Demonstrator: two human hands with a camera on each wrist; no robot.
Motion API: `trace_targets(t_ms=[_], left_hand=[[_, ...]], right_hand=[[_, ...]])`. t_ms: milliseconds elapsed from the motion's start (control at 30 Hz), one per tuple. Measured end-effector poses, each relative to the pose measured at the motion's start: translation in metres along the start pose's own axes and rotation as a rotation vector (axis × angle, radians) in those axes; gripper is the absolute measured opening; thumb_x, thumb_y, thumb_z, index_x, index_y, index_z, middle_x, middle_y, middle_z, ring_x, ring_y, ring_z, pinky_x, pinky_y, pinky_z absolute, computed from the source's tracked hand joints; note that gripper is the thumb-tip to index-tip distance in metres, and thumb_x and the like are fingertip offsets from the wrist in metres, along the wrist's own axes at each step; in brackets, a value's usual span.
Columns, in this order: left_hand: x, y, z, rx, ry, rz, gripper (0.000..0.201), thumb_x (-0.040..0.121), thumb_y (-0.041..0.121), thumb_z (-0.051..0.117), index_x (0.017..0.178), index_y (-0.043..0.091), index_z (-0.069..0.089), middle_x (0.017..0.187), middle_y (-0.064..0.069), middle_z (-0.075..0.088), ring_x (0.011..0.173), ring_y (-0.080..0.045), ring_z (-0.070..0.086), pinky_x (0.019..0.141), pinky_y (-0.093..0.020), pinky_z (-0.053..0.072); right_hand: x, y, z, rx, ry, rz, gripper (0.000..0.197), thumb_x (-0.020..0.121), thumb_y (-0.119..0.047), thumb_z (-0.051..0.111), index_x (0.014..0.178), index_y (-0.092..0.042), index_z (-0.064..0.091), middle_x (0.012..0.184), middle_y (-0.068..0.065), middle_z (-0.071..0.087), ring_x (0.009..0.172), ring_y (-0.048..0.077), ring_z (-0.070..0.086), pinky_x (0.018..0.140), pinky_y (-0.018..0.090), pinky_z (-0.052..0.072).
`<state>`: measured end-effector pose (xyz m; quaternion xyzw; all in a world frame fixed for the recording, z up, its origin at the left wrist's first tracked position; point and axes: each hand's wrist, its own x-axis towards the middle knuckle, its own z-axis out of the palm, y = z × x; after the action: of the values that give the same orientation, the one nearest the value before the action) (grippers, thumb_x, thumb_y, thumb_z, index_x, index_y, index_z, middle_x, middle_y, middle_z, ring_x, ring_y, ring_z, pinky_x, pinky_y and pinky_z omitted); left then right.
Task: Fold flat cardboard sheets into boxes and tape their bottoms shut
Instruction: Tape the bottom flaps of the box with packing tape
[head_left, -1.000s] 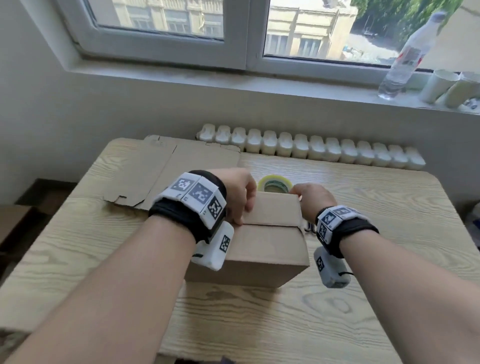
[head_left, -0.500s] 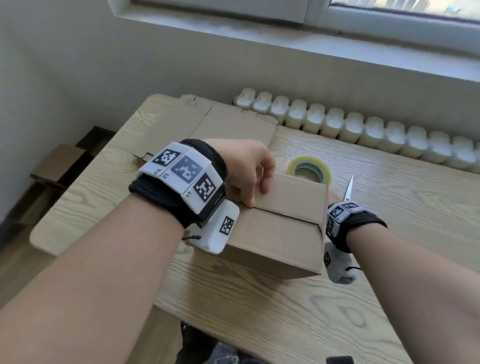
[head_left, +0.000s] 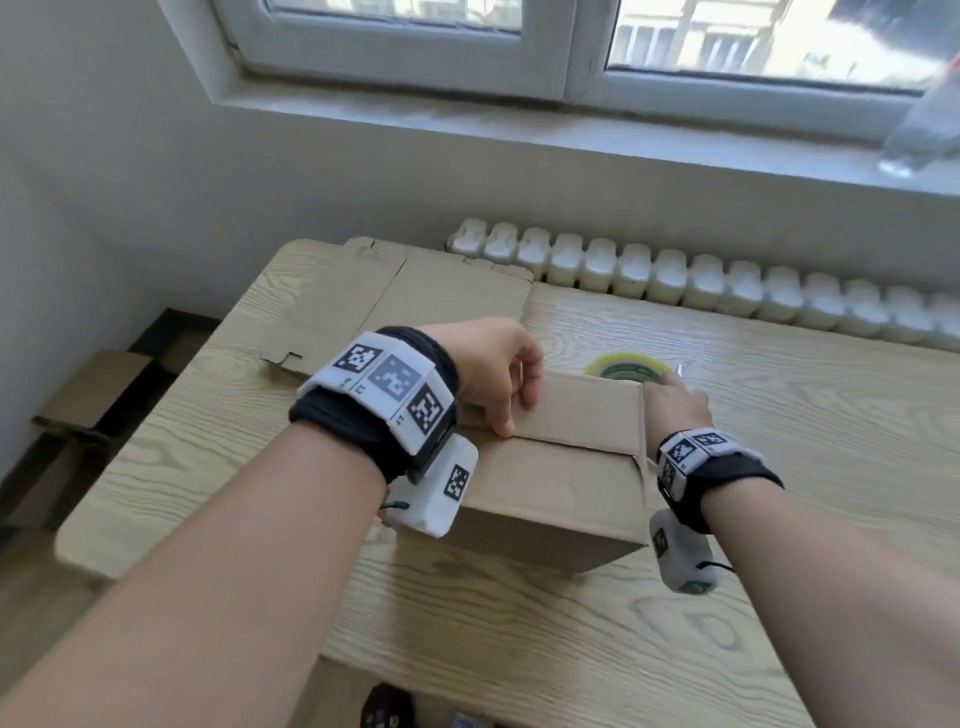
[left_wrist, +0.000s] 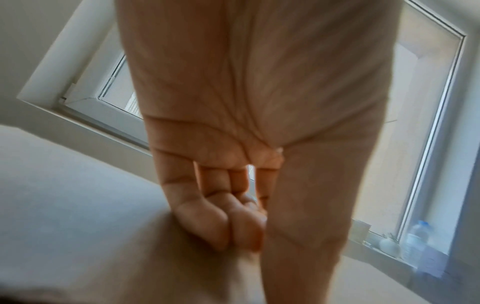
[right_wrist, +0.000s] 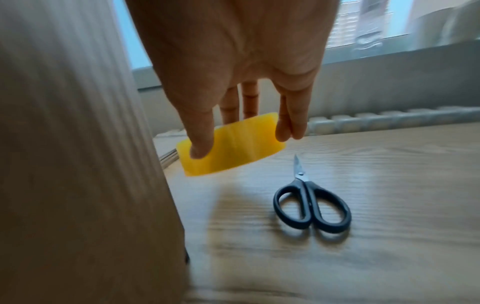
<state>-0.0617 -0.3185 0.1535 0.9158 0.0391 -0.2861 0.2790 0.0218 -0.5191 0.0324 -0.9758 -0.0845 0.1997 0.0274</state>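
Observation:
A folded cardboard box (head_left: 550, 473) stands on the wooden table (head_left: 810, 447) with its flaps closed on top. My left hand (head_left: 511, 410) rests on those flaps, bent fingertips pressing near the seam; the left wrist view shows the fingers (left_wrist: 221, 224) curled down onto cardboard. Past the box's right wall (right_wrist: 78, 164), my right hand (head_left: 670, 382) reaches to the yellow tape roll (head_left: 626, 366) lying behind the box. In the right wrist view, thumb and straight fingers (right_wrist: 288, 127) straddle the roll (right_wrist: 233, 152); a firm hold does not show.
Black-handled scissors (right_wrist: 310, 205) lie on the table right of the tape. A flat cardboard sheet (head_left: 405, 306) lies at the table's back left. A white radiator (head_left: 727, 286) runs behind the table. A plastic bottle (head_left: 924, 119) stands on the windowsill. More cardboard (head_left: 88, 395) sits on the floor, left.
My right hand has left the box's right edge and moved forward to the tape roll. The left hand stays pressing on the flaps.

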Motion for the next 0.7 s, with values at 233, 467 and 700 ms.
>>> trace_targets(t_ms=[233, 467, 700], left_hand=[[-0.018, -0.001, 0.011, 0.13, 0.124, 0.13, 0.02, 0.076, 0.007, 0.076, 0.087, 0.018, 0.065, 0.08, 0.007, 0.059, 0.074, -0.011, 0.056, 0.065, -0.024, 0.044], [-0.039, -0.017, 0.025, 0.279, 0.307, 0.214, 0.008, 0.089, 0.023, 0.062, 0.095, 0.018, 0.06, 0.105, 0.001, 0.061, 0.095, -0.018, 0.058, 0.078, -0.028, 0.046], [-0.047, -0.042, 0.027, -0.277, 0.358, 0.227, 0.021, 0.097, 0.023, 0.049, 0.091, 0.016, 0.068, 0.094, -0.004, 0.067, 0.088, -0.019, 0.063, 0.088, -0.033, 0.051]], right_hand=[[-0.05, 0.014, -0.05, 0.314, 0.332, 0.211, 0.076, 0.081, -0.077, 0.037, 0.095, -0.007, 0.063, 0.113, 0.015, 0.056, 0.1, 0.035, 0.057, 0.088, 0.039, 0.043], [-0.125, -0.009, -0.071, 0.369, 0.509, 0.131, 0.058, 0.069, -0.074, 0.062, 0.09, -0.02, 0.051, 0.105, -0.002, 0.044, 0.091, 0.021, 0.053, 0.084, 0.035, 0.043], [-0.176, -0.056, -0.048, 0.347, 0.515, -0.073, 0.048, 0.064, -0.057, 0.075, 0.087, -0.021, 0.054, 0.097, -0.006, 0.053, 0.089, 0.019, 0.053, 0.075, 0.029, 0.038]])
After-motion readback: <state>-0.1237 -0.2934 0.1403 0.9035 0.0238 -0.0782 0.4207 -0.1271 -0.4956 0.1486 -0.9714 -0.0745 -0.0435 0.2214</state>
